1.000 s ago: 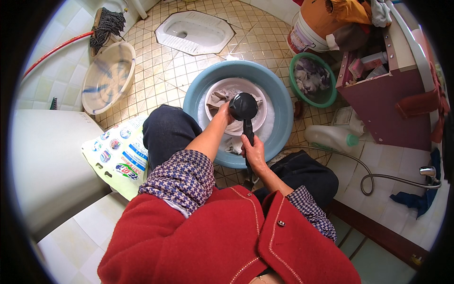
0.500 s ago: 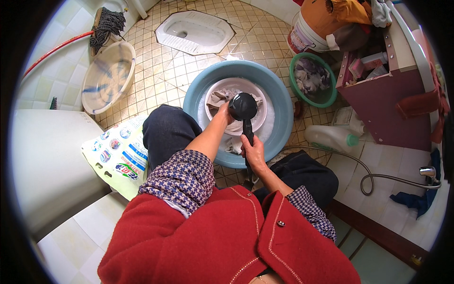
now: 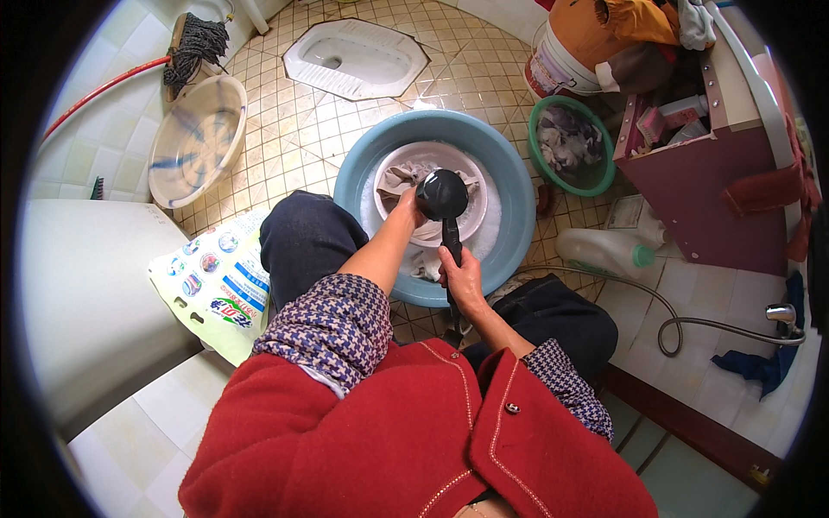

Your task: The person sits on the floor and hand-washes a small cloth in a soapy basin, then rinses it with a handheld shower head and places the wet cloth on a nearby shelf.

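Note:
My right hand (image 3: 462,274) is closed round the handle of a black shower head (image 3: 441,194), held over a small pale basin (image 3: 480,207). Pale wet cloth (image 3: 400,178) lies inside that basin. My left hand (image 3: 406,210) reaches in at the basin's near left side, beside the shower head. Its fingers are hidden behind the head, so I cannot see what they hold. The pale basin sits within a large blue tub (image 3: 520,203) of suds. More white cloth (image 3: 425,265) shows in the suds near the tub's front edge.
To the right stand a green basin (image 3: 537,160) of clothes, a plastic jug (image 3: 596,249), a curling metal hose (image 3: 665,319) and a purple cabinet (image 3: 708,203). On the left are a beige basin (image 3: 199,142) and a printed bag (image 3: 220,276). Beyond lies a squat toilet (image 3: 358,60).
The shower head has shifted very slightly left. Both hands otherwise keep their places.

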Tool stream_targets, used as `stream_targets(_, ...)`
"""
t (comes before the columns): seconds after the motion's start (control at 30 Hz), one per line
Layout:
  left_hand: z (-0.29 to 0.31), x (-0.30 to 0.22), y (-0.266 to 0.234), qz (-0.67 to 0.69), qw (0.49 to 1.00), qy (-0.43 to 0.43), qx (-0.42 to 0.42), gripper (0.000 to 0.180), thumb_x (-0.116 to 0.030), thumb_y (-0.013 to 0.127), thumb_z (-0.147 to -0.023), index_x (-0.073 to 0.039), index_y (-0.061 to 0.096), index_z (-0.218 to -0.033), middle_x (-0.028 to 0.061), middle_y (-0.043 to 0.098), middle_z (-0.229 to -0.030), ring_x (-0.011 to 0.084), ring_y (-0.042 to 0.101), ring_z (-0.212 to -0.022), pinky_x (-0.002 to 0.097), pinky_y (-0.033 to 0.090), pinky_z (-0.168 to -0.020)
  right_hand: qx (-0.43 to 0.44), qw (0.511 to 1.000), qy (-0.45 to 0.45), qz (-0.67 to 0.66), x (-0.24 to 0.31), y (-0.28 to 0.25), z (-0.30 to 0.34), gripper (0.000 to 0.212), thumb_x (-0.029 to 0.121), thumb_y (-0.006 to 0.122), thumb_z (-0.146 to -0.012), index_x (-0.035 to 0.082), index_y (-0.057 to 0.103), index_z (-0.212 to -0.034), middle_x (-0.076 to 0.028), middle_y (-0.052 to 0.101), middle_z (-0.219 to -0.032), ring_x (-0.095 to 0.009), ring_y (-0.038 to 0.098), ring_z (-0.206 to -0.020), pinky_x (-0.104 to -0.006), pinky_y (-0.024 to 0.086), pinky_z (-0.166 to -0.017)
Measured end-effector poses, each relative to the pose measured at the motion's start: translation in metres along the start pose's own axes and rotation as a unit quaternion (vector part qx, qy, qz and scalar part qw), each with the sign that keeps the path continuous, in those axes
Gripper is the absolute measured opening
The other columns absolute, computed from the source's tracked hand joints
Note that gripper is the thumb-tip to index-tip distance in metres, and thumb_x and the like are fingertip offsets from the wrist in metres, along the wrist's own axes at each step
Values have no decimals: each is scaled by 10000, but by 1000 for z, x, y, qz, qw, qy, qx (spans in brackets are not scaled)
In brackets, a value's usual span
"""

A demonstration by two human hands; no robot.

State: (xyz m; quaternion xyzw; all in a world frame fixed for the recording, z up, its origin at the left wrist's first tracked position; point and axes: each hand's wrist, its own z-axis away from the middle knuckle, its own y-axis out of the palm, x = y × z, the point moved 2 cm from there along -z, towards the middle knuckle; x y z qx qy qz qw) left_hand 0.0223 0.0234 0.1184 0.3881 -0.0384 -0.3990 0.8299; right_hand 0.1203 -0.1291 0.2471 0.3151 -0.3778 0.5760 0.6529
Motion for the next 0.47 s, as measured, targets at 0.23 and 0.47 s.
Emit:
stream_targets(0.23,-4,1,-3,3,1000,-6,-6,227,-192,525,-857,-33,591,-1005,100,632,-930,228,625,-823,373,526,-744,-1,1000,0,5,0,0,0,294,311,606,-841,31,520,-849,-1,485,-581,-78,457,-449,-229,361,-396)
stream_targets(0.47,-2,0,1,-28,999,-1,-14,247,-204,410,-919,-62,596,-998,71,641,-926,183,632,-806,341,536,-739,-2,1000,2,10,-2,0,-1,293,315,607,-840,35,523,-860,-5,492,-584,-81,464,-450,-230,365,-398)
